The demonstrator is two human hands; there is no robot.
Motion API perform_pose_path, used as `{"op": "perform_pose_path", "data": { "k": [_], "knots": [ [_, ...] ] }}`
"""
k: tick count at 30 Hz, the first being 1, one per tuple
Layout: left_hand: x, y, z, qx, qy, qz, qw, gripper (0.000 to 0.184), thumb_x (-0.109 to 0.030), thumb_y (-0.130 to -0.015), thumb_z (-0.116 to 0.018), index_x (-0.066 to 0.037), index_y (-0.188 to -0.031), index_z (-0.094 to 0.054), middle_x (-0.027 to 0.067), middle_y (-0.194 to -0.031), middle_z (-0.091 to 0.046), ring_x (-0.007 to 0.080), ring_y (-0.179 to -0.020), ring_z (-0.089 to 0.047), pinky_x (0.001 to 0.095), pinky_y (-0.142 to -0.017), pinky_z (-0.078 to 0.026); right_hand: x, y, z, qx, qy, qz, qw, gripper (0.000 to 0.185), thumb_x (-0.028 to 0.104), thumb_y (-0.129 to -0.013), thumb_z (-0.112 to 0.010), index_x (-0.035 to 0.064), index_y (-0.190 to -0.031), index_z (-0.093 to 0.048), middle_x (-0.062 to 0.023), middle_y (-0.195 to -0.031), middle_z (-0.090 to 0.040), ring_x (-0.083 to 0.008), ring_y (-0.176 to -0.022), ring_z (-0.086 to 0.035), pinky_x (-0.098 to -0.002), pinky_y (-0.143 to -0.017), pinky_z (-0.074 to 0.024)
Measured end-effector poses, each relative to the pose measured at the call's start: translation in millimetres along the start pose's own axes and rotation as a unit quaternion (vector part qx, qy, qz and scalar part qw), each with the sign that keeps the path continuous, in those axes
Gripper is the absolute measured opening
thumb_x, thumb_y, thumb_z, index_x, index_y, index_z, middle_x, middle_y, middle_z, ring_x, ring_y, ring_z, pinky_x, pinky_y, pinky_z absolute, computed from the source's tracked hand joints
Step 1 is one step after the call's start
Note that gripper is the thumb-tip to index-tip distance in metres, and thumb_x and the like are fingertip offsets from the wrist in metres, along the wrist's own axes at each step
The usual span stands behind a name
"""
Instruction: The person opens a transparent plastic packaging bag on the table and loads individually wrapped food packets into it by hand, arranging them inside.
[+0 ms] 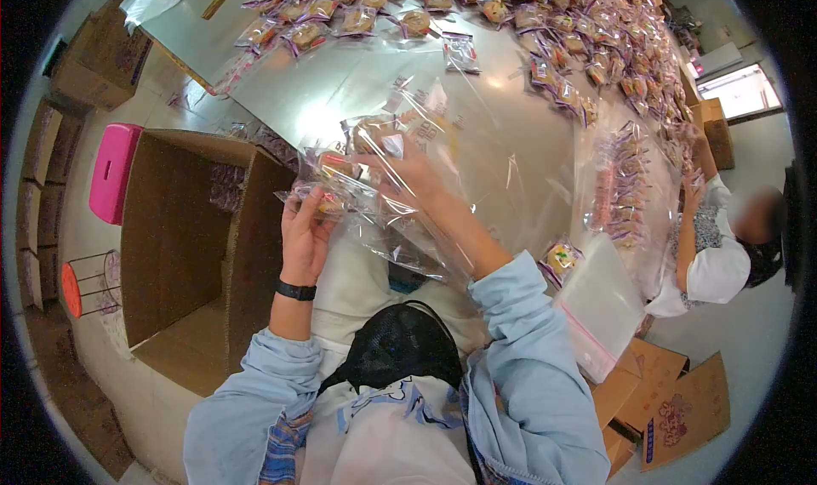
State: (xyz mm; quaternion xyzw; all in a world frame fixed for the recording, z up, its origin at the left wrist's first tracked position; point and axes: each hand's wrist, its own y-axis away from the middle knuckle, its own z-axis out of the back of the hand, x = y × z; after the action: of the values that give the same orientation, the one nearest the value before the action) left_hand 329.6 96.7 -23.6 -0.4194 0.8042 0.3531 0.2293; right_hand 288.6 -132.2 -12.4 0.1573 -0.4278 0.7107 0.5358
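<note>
A large clear plastic bag (442,170) lies over my lap and the near edge of the metal table (289,85). My right hand (404,174) is inside the bag, its fingers closed round wrapped items at the bag's left part. My left hand (306,225) pinches a small wrapped packet (328,202) at the bag's lower left. More wrapped pastries (370,132) show between and above my hands. Right of my right forearm, one wrapped pastry (562,257) sits beside a stack of flat clear bags (600,306).
Many wrapped pastries (414,23) cover the table's far side. A row of packets (625,183) lies at right, near a co-worker (711,255). An open cardboard box (179,230) stands at left, beside a pink stool (115,174). More cardboard (681,408) lies at lower right.
</note>
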Motion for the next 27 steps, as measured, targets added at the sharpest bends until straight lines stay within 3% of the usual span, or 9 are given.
{"op": "perform_pose_path", "data": {
  "k": [3, 7, 10, 13, 14, 18, 21, 25, 27],
  "knots": [
    [0.4, -0.5, 3.6, 0.0, -0.002, 0.006, 1.0, 0.031, -0.015, -0.098, -0.067, -0.008, -0.125, -0.053, 0.0076, -0.113, -0.066, 0.0195, -0.1, -0.067, 0.0371, -0.082, -0.058, 6.1, -6.6, -7.1, -0.132, 0.174, -0.086, 0.972, 0.053, 0.007, -0.079, -0.069, 0.0114, -0.131, -0.061, -0.0196, -0.125, -0.058, -0.0373, -0.107, -0.061, -0.0423, -0.083, -0.0563],
    [2.6, -4.5, 3.6, -0.004, -0.005, 0.027, 1.0, 0.031, -0.017, -0.097, -0.067, -0.009, -0.124, -0.053, 0.0081, -0.112, -0.066, 0.0205, -0.099, -0.067, 0.0392, -0.082, -0.059, -5.4, -19.0, -1.3, -0.104, 0.221, -0.07, 0.967, 0.053, 0.011, -0.081, -0.07, 0.0116, -0.133, -0.058, -0.0203, -0.131, -0.058, -0.0398, -0.121, -0.055, -0.0477, -0.094, -0.0521],
    [1.5, -2.5, -1.5, 0.005, -0.022, 0.028, 0.999, 0.021, -0.023, -0.099, -0.066, -0.012, -0.115, -0.059, 0.0053, -0.111, -0.068, 0.02, -0.102, -0.066, 0.0427, -0.084, -0.058, 2.8, -27.9, 12.5, -0.039, 0.204, -0.06, 0.976, 0.049, 0.013, -0.083, -0.072, 0.0069, -0.13, -0.059, -0.0207, -0.13, -0.06, -0.0378, -0.118, -0.058, -0.0468, -0.097, -0.0503],
    [-0.7, 0.5, -8.0, 0.01, -0.031, 0.022, 0.999, 0.02, -0.027, -0.1, -0.065, -0.014, -0.114, -0.062, 0.0043, -0.112, -0.068, 0.0198, -0.105, -0.066, 0.0436, -0.086, -0.057, -7.2, -21.9, -7.9, -0.084, 0.024, -0.108, 0.99, 0.044, 0.018, -0.087, -0.074, 0.0029, -0.126, -0.062, -0.0194, -0.129, -0.061, -0.0342, -0.114, -0.06, -0.0413, -0.094, -0.0516],
    [-0.5, 1.8, -8.4, 0.01, -0.031, 0.021, 0.999, 0.021, -0.027, -0.1, -0.065, -0.014, -0.115, -0.062, 0.0045, -0.112, -0.068, 0.0199, -0.106, -0.066, 0.0434, -0.086, -0.057, 1.1, -29.3, -10.6, -0.139, 0.049, -0.054, 0.988, 0.043, 0.023, -0.088, -0.076, 0.0021, -0.123, -0.065, -0.0204, -0.119, -0.065, -0.0354, -0.106, -0.064, -0.0391, -0.091, -0.0524],
    [0.2, 1.6, -9.2, 0.015, -0.035, 0.021, 0.999, 0.023, -0.027, -0.1, -0.064, -0.014, -0.118, -0.06, 0.004, -0.116, -0.067, 0.0191, -0.107, -0.065, 0.0423, -0.087, -0.057, 24.1, -36.8, -4.8, -0.12, -0.141, -0.206, 0.961, 0.044, 0.028, -0.089, -0.075, 0.0013, -0.123, -0.065, -0.0188, -0.101, -0.072, -0.0388, -0.1, -0.068, -0.0414, -0.092, -0.0528],
    [0.9, 2.6, -10.8, 0.0, -0.034, 0.021, 0.999, 0.024, -0.027, -0.101, -0.064, -0.014, -0.12, -0.059, 0.0034, -0.117, -0.066, 0.0185, -0.106, -0.065, 0.0416, -0.088, -0.057, 13.7, -36.3, -11.4, -0.064, -0.112, -0.182, 0.975, 0.044, 0.029, -0.09, -0.074, 0.0019, -0.123, -0.066, -0.0212, -0.108, -0.071, -0.0384, -0.106, -0.067, -0.0419, -0.093, -0.0521],
    [5.2, 0.7, -5.5, -0.006, -0.024, 0.003, 1.0, 0.024, -0.027, -0.101, -0.064, -0.014, -0.121, -0.058, 0.0029, -0.116, -0.066, 0.0182, -0.106, -0.064, 0.0408, -0.088, -0.056, -20.0, -21.8, -29.8, -0.112, 0.006, -0.019, 0.993, 0.066, 0.035, -0.083, -0.079, -0.0001, -0.134, -0.055, -0.0246, -0.131, -0.061, -0.0394, -0.118, -0.063, -0.0434, -0.102, -0.0494],
    [6.7, 0.2, -4.6, -0.012, -0.012, -0.018, 1.0, 0.024, -0.027, -0.101, -0.064, -0.014, -0.121, -0.058, 0.0028, -0.115, -0.066, 0.0183, -0.105, -0.064, 0.0403, -0.087, -0.056, -26.0, -16.4, -34.6, -0.095, -0.053, -0.013, 0.994, 0.077, 0.035, -0.08, -0.082, -0.0004, -0.139, -0.049, -0.0247, -0.135, -0.057, -0.0385, -0.121, -0.061, -0.0435, -0.103, -0.0489]
  ]
}}
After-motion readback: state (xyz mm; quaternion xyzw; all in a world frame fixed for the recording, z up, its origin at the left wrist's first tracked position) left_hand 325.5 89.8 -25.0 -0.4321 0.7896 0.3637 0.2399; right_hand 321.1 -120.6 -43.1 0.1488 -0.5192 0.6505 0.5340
